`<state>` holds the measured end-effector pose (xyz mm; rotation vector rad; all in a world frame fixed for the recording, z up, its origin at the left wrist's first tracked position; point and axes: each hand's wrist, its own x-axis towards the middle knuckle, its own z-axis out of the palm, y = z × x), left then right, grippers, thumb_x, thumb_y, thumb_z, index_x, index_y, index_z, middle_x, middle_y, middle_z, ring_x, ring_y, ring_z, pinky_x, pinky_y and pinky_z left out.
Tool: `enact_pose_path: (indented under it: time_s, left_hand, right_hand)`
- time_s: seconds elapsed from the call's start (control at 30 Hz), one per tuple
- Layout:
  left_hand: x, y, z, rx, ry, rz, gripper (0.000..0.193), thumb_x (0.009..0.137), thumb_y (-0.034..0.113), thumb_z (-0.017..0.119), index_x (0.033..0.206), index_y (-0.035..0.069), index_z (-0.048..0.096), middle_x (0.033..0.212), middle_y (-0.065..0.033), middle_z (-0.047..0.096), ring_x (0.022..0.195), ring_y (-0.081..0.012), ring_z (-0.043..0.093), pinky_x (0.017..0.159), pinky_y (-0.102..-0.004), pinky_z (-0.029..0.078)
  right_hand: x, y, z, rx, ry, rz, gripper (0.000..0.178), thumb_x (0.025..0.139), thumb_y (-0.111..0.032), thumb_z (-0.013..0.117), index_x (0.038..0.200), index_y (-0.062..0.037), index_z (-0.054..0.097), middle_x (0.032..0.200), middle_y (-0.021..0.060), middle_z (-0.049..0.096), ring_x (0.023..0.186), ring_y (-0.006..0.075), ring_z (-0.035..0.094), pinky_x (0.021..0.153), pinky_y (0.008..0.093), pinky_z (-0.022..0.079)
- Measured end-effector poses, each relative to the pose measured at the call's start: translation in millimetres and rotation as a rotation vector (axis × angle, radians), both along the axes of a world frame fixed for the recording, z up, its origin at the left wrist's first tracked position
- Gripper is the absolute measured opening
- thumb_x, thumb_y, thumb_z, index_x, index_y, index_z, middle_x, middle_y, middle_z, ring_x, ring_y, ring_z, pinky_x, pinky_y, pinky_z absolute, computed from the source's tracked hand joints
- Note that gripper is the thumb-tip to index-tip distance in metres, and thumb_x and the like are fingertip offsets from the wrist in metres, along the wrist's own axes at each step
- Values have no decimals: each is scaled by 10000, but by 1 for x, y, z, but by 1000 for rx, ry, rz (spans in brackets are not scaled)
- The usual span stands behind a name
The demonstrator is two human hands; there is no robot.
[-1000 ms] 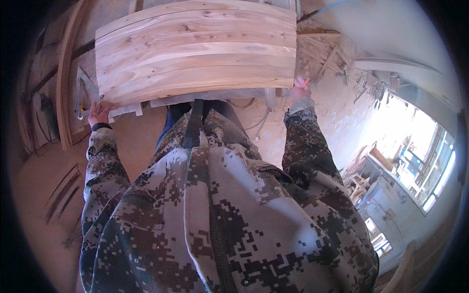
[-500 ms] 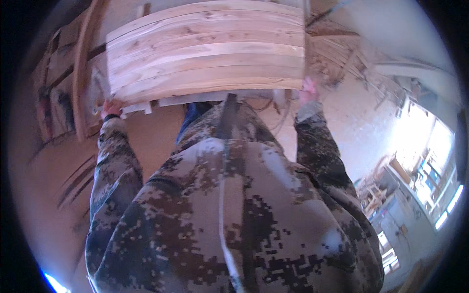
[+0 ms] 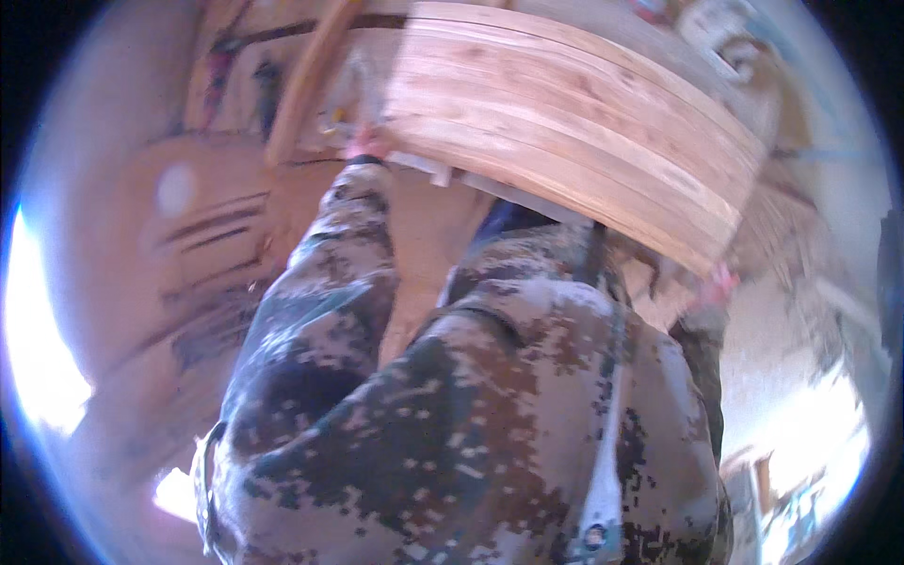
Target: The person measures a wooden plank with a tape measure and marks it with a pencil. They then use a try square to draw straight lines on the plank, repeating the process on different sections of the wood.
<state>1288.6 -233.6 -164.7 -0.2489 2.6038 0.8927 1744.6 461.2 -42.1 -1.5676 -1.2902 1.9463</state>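
A pale wooden panel (image 3: 565, 118) made of several joined boards lies in front of me, slanting down to the right in the head view. At its near left corner my left hand (image 3: 367, 143) is closed on the edge, with a dark cuff at the wrist. My right hand (image 3: 718, 285) is at the near right corner, its fingers against the panel and blurred by motion. The undersides of both grips are hidden. Beneath the near edge, pale wooden strips (image 3: 440, 171) stick out.
A wooden post (image 3: 306, 85) leans beyond my left hand. Dark strips (image 3: 212, 224) lie on the dusty floor at left. Blurred wood scraps (image 3: 786, 221) are at right, past the panel. A bright window (image 3: 42, 330) shows at far left.
My view has swung and tilted, so panel and background sit farther right, and the panel's right end is lower in the picture. Both hands stay at the same corners.
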Motion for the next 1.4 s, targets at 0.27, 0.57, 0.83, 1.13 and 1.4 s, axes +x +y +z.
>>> enact_pose_path:
  time_s: [0.27,0.57,0.83,1.13,1.4]
  left_hand:
    - [24,60,69,309,86,209,655,803,28,749,1397,-61,489,1184,-196,679,1024,-232,680,889,-334,548]
    - [-19,21,65,-391,181,707,440,855,98,706,1276,2,626,995,-102,720,809,-196,680,658,-304,528]
    - [-9,-44,21,26,153,305,396,867,86,679,1251,-3,638,1022,-110,722,860,-207,677,728,-320,531]
    - [69,-22,161,214,270,490,351,882,72,648,1224,-8,652,1053,-120,724,917,-218,673,806,-338,535]
    - [290,297,225,228,459,-977,325,900,59,606,1221,17,641,1182,-140,618,1052,-274,617,898,-406,498]
  right_hand:
    - [14,22,18,78,-188,-11,701,1020,-512,345,1542,-50,272,1569,140,350,1442,339,321,1156,539,309]
    - [34,36,27,104,-159,19,578,991,-281,425,1496,-13,338,1508,165,424,1381,330,406,1138,485,354]
    - [109,28,19,102,-60,-32,508,966,-75,495,1456,19,398,1453,187,490,1326,323,481,1121,436,394]
    - [154,-14,35,226,-44,15,858,681,199,443,1511,1,353,1469,233,485,1260,307,560,924,356,514]
    - [159,-43,53,106,33,-89,830,662,130,374,1483,4,390,1423,241,526,1198,304,600,908,347,509]
